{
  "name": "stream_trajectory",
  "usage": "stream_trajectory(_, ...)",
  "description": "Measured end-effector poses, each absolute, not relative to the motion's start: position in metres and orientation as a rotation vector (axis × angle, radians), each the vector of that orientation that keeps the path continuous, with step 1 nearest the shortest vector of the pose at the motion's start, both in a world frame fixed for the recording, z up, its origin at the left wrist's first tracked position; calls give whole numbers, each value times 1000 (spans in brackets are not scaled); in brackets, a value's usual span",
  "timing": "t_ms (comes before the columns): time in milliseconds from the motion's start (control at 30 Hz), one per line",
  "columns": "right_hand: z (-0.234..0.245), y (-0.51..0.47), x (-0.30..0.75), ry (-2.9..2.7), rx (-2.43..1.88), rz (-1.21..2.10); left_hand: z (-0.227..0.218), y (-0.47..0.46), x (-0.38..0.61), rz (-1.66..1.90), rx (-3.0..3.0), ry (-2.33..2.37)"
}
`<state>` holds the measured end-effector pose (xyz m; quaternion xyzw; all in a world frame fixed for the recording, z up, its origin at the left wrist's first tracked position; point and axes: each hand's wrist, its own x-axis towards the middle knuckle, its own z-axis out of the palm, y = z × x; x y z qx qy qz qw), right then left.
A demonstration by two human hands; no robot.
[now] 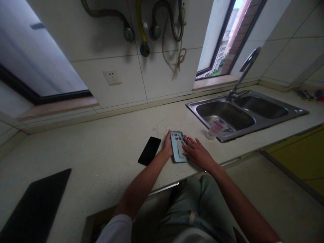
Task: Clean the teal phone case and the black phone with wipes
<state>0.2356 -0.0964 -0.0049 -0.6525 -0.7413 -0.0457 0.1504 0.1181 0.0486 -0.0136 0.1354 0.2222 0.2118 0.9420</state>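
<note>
Near the counter's front edge, my left hand [167, 144] grips a light blue phone case [175, 156] by its left side. The camera cut-outs are at the case's far end. A pale grey-white rectangular patch [180, 149] shows on the case; I cannot tell if it is a separate piece. My right hand [198, 153] lies against the case's right side, fingers stretched out and their tips over the pale patch. Left of my left hand, a black smartphone [149, 151] lies flat on the counter [108, 152], apart from the hand.
A clear plastic cup [216, 129] with red markings lies tipped beside the double steel sink [253, 126] and its faucet [246, 69]. At the left is a large dark panel [37, 202]. Hoses and a socket [112, 77] are on the wall behind.
</note>
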Motion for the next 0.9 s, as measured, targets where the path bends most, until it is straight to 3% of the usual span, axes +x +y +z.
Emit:
stream_trajectory(433, 1, -26, 241, -1781, -1871, -107, -7, 45, 121, 415, 295, 521)
stream_trajectory(900, 5, -84, 167, -1047, -1375, 405, 5, 35, 111, 612, 424, 456)
